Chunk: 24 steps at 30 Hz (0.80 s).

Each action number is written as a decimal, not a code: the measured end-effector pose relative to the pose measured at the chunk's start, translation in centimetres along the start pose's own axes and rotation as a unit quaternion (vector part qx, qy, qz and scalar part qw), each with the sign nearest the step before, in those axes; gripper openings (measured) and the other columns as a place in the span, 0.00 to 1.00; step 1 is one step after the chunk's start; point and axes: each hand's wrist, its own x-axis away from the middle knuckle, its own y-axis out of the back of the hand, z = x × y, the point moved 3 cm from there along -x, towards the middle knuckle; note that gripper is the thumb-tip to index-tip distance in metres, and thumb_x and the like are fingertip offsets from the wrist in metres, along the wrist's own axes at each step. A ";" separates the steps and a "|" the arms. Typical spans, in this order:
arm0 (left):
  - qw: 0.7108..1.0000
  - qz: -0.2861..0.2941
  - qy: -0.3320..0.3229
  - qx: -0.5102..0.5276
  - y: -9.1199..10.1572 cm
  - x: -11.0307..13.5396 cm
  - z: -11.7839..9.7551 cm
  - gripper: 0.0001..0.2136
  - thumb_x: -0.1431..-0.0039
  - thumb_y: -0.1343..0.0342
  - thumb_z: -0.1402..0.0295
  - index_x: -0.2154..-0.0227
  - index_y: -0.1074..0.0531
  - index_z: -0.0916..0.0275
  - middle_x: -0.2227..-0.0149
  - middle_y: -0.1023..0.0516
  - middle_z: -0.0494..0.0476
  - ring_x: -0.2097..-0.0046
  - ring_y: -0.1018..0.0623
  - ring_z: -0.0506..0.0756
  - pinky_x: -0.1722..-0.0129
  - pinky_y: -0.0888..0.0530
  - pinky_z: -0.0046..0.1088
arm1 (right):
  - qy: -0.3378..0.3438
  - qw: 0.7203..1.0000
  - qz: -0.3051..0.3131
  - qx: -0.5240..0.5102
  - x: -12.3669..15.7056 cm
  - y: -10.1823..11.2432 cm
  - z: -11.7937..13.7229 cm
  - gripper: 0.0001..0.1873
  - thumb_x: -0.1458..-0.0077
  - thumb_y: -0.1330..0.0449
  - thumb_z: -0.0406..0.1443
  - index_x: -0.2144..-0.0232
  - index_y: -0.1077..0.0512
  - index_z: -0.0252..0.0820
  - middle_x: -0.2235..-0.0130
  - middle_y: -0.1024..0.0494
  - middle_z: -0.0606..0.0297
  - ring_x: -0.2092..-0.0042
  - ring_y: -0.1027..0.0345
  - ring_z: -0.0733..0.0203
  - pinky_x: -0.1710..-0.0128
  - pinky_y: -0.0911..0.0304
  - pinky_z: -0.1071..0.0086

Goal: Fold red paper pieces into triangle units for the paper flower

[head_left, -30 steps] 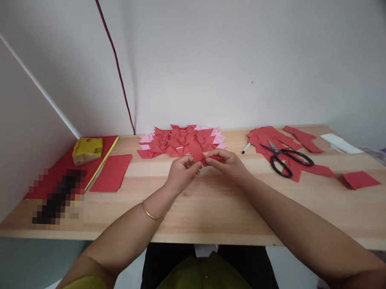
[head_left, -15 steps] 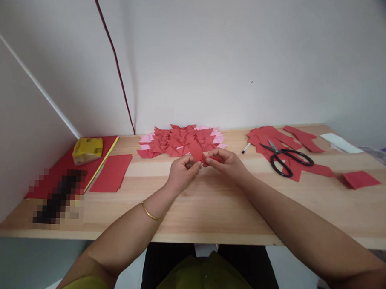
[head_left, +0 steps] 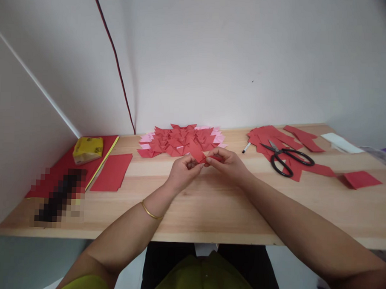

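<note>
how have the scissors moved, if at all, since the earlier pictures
No: judged against the table, the scissors keep the same place, with no visible shift either way.

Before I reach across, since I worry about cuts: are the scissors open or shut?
Open, slightly: the scissors show two blade tips apart and handles spread.

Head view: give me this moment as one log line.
left hand: pinching red paper strip | right hand: pinching same strip | behind: red and pink folded pieces | right side: black-handled scissors on red paper scraps
</note>
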 end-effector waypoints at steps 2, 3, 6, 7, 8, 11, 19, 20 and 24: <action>1.000 -0.001 0.004 0.003 0.0 0.0 0.0 0.12 0.52 0.40 0.63 0.81 0.34 0.63 0.83 0.39 0.45 0.79 0.41 0.46 0.78 0.45 0.24 | 0.003 1.000 0.000 0.006 0.0 0.0 0.2 0.14 0.48 0.39 0.45 0.69 0.29 0.39 0.69 0.22 0.62 0.65 0.27 0.61 0.61 0.33 0.64; 1.000 -0.002 0.007 0.004 0.0 0.0 0.1 0.12 0.52 0.40 0.63 0.81 0.35 0.63 0.83 0.38 0.46 0.79 0.40 0.46 0.78 0.45 0.24 | 0.004 1.000 0.001 0.008 0.1 0.0 0.3 0.14 0.48 0.39 0.45 0.69 0.29 0.39 0.69 0.22 0.61 0.65 0.27 0.61 0.61 0.33 0.64; 1.000 -0.004 0.022 0.016 0.0 0.0 0.2 0.13 0.52 0.40 0.62 0.82 0.35 0.63 0.82 0.36 0.47 0.78 0.38 0.47 0.77 0.43 0.24 | 0.009 1.000 0.004 0.011 0.1 -0.1 0.3 0.14 0.47 0.40 0.45 0.68 0.29 0.39 0.69 0.22 0.61 0.65 0.28 0.61 0.61 0.33 0.64; 0.999 -0.005 0.027 0.019 0.0 0.0 0.2 0.13 0.52 0.40 0.62 0.82 0.35 0.63 0.82 0.35 0.47 0.78 0.37 0.47 0.77 0.43 0.24 | 0.011 1.000 0.006 0.011 0.1 -0.1 0.3 0.13 0.47 0.40 0.45 0.68 0.29 0.40 0.69 0.22 0.61 0.65 0.28 0.61 0.60 0.33 0.64; 0.999 -0.007 0.031 0.022 0.0 0.1 0.2 0.13 0.52 0.40 0.62 0.81 0.34 0.63 0.82 0.35 0.48 0.78 0.36 0.47 0.77 0.42 0.24 | 0.014 1.000 0.008 0.012 0.1 -0.1 0.3 0.14 0.47 0.40 0.45 0.68 0.29 0.40 0.69 0.22 0.62 0.65 0.28 0.61 0.61 0.33 0.64; 0.999 -0.009 0.037 0.025 0.0 0.1 0.3 0.13 0.52 0.39 0.62 0.81 0.34 0.63 0.83 0.34 0.48 0.78 0.35 0.47 0.77 0.41 0.24 | 0.018 1.000 0.010 0.013 0.1 -0.2 0.2 0.14 0.47 0.40 0.46 0.68 0.30 0.40 0.69 0.22 0.62 0.65 0.28 0.60 0.61 0.33 0.64; 0.999 -0.014 0.035 0.022 0.1 0.1 0.5 0.12 0.52 0.40 0.62 0.81 0.36 0.63 0.82 0.33 0.48 0.78 0.36 0.47 0.77 0.41 0.24 | 0.018 0.999 0.013 0.023 0.2 -0.4 0.4 0.13 0.46 0.41 0.45 0.68 0.30 0.40 0.69 0.23 0.62 0.65 0.28 0.61 0.61 0.34 0.65; 0.999 -0.014 0.035 0.023 0.1 0.1 0.5 0.12 0.52 0.40 0.63 0.81 0.35 0.63 0.82 0.33 0.48 0.78 0.35 0.47 0.77 0.41 0.24 | 0.018 1.000 0.014 0.021 0.2 -0.4 0.4 0.13 0.46 0.41 0.45 0.68 0.30 0.40 0.69 0.23 0.62 0.65 0.28 0.61 0.60 0.34 0.65; 0.999 -0.009 0.034 0.039 0.0 0.0 0.7 0.10 0.52 0.40 0.64 0.79 0.33 0.64 0.81 0.32 0.48 0.78 0.35 0.47 0.76 0.41 0.24 | 0.017 1.000 0.013 0.011 0.2 -0.4 0.5 0.14 0.47 0.40 0.45 0.69 0.30 0.40 0.69 0.23 0.62 0.65 0.28 0.60 0.60 0.34 0.64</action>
